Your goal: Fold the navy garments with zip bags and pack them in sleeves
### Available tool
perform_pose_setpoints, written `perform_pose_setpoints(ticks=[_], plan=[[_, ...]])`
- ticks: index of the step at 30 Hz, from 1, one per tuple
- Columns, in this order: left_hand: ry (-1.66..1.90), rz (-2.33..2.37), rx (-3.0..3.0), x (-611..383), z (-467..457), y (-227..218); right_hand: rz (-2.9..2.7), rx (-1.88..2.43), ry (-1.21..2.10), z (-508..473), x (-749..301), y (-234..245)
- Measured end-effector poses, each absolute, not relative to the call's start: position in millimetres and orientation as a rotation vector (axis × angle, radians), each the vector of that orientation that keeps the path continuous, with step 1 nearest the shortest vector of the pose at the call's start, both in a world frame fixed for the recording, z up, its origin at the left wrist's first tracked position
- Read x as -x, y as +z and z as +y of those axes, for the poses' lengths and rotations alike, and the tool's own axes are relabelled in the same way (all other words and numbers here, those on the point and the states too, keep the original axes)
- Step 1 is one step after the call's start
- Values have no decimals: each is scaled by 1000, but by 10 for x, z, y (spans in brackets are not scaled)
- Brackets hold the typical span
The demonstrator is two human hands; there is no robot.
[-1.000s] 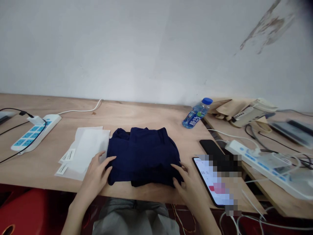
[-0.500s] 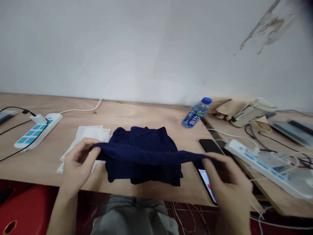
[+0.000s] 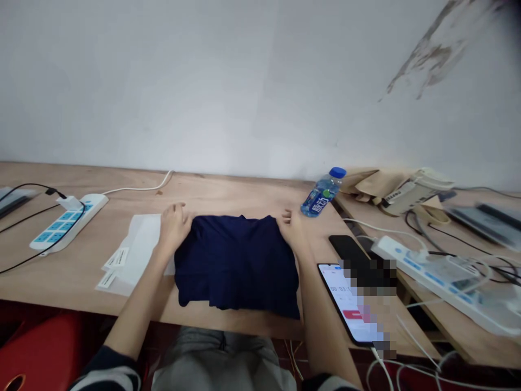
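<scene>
A dark navy cloth garment, folded into a rough rectangle, lies flat near the front edge of the table. At its far left corner is my left hand, thumb side against the fabric and fingers apart from it. My right hand rests by the far right corner, its fingers loosely bent and spread a little. No cloth shows between the fingers of either hand. Partly behind my left forearm are white translucent sheets or bags with small printed labels.
A blue-capped bottle stands beyond my right hand. To the right lie a lit phone, a dark phone and a power strip with cables. Another power strip is at the left. A red stool stands below.
Both hands have moved forward to the garment's far corners and let go of the stretched band of cloth. That cloth now lies down flat on the rest.
</scene>
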State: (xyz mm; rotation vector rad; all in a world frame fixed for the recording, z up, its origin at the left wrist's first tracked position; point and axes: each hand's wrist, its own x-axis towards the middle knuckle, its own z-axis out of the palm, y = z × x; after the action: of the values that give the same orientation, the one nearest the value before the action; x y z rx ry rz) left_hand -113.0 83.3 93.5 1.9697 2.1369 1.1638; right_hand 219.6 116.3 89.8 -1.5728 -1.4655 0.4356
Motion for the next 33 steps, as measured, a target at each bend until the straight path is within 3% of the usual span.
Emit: perform_pose_setpoints(ticks=[6, 10, 18, 25, 33], plan=[[702, 1848, -2453, 646, 343, 395, -2045, 1452, 77, 462, -1842, 442], [471, 2016, -2409, 547, 240, 186, -2256, 1613, 9, 241, -1779, 165], [480, 2294, -2202, 739, 336, 297, -2300, 1766, 28, 302, -1833, 174], [476, 1885, -2503, 322, 549, 383, -2359, 1709, -31, 659, -1532, 431], [393, 2310, -1985, 536, 721, 185, -2220, 1909, -89, 994, -1899, 128]])
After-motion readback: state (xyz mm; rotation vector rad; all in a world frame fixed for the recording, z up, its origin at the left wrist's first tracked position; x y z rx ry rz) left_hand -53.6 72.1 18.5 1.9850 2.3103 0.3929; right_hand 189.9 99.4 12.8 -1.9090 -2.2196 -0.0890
